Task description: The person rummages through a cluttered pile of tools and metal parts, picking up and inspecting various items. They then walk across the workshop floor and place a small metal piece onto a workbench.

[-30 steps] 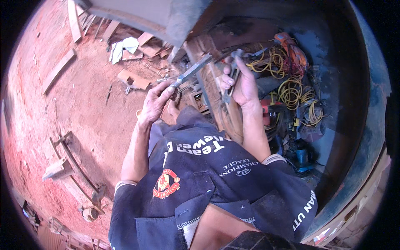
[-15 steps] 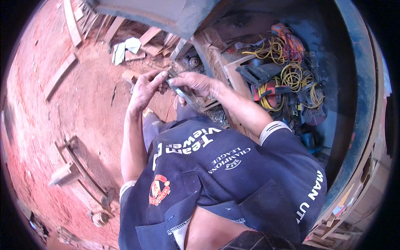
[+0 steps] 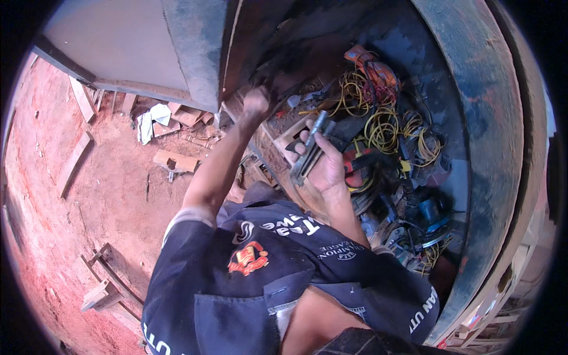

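Since half a second ago, the left grip (image 3: 257,103) has been drawn off the metal bars (image 3: 310,148), up and leftward of the right grip (image 3: 328,168), where they are clamped, partly covered by fingers. The left fingertips are blurred by shadow; whether anything is held cannot be told.

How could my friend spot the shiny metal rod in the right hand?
Look for the big tangle of yellow cords right of the picture's middle. Go left and a little lower to the person's right hand. The rod is the pale, shiny one held there, brighter than the dark metal beside it.
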Available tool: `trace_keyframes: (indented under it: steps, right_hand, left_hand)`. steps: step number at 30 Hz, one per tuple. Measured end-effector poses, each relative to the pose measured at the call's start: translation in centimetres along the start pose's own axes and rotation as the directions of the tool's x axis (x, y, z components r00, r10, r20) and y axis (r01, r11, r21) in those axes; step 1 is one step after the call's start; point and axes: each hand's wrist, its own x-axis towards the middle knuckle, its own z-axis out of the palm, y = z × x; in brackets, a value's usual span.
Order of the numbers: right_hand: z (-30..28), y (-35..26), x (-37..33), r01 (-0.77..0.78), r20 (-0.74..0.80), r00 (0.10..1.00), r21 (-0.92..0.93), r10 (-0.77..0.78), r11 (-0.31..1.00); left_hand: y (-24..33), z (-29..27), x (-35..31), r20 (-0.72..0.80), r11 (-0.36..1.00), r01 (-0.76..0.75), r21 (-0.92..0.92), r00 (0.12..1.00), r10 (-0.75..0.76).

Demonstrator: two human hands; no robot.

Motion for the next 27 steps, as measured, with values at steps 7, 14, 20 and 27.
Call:
trace_keyframes:
  steps: [7,14,20,27]
  right_hand:
    - [-1.8,-4.1,-1.8,0.104,-0.207,0.973,-0.016,-0.105,0.994]
    - [-3.2,-5.0,-0.2,0.131,-0.253,0.958,-0.037,-0.136,0.991]
    - [-2.0,-4.4,0.6,0.105,-0.235,0.964,-0.090,-0.123,0.990]
    - [-1.4,-3.3,-0.6,0.076,-0.305,0.946,-0.114,-0.108,0.991]
  left_hand:
    - [-2.8,5.6,3.0,0.184,0.920,-0.026,0.391,0.982,-0.050]
    - [-1.8,5.5,-4.7,0.405,0.903,0.002,0.429,0.893,-0.195]
    - [-2.4,6.9,-5.8,0.302,0.902,-0.147,0.406,0.953,0.020]
    - [0.6,-2.9,-6.0,0.418,0.997,0.066,0.035,0.905,-0.074]
